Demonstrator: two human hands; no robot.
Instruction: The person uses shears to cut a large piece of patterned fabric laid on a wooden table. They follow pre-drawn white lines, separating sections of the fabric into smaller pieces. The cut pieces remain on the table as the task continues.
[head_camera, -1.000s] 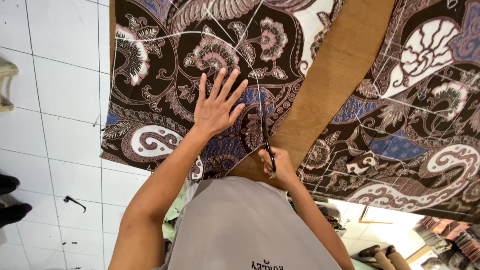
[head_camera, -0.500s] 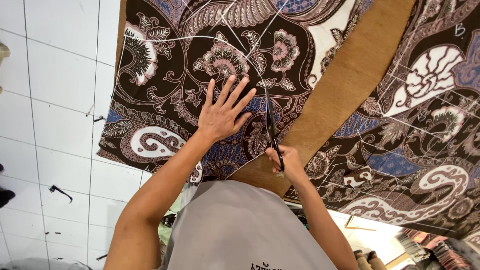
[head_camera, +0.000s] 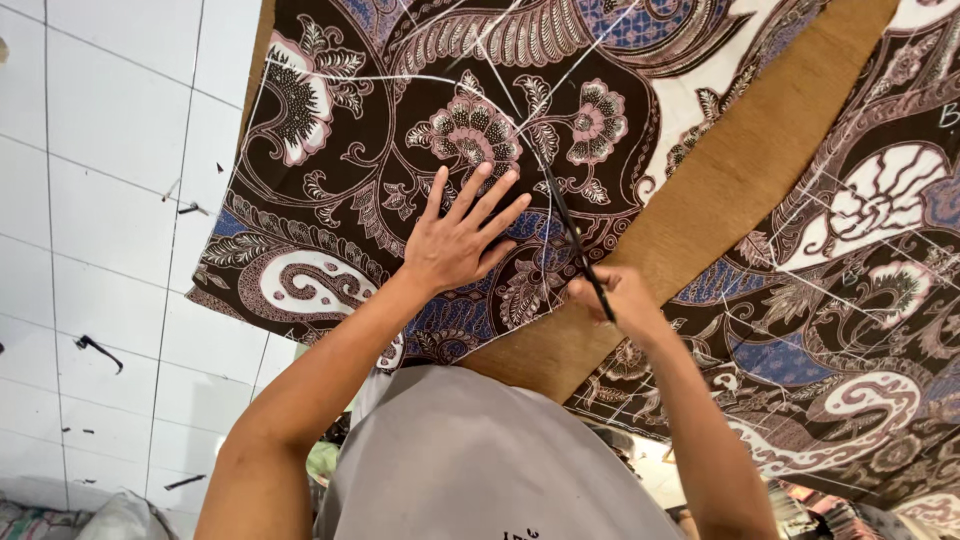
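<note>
1. The dark brown batik cloth with cream, pink and blue floral motifs and white chalk lines (head_camera: 420, 150) lay flat over a brown fibrous board (head_camera: 720, 200), filling the middle and far part of the scene. A second piece of the same patterned cloth (head_camera: 860, 300) lay to the right, apart from the first, with the bare board between them.

2. The long black scissors (head_camera: 575, 245) stood along a chalk line near the right edge of the left piece, blades pointing far. The right hand (head_camera: 615, 300) was closed around the handles at the near end.

3. The left hand (head_camera: 460, 240) lay flat and open on the cloth, fingers spread, just left of the blades, holding nothing but pressing the fabric down.

4. Risk, as I judged it: the spread fingers sat near the blade path, so a drift to the left could have nicked a fingertip.

5. If the pressing hand had eased, the cloth could have crept or bunched, and the cut would have strayed from the chalk line.

6. The near left corner of the cloth hung past the board's edge over the white tiled floor (head_camera: 110, 200); its weight could have dragged the piece sideways.

7. Small dark scraps (head_camera: 98, 350) lay on the tiles to the left.
</note>
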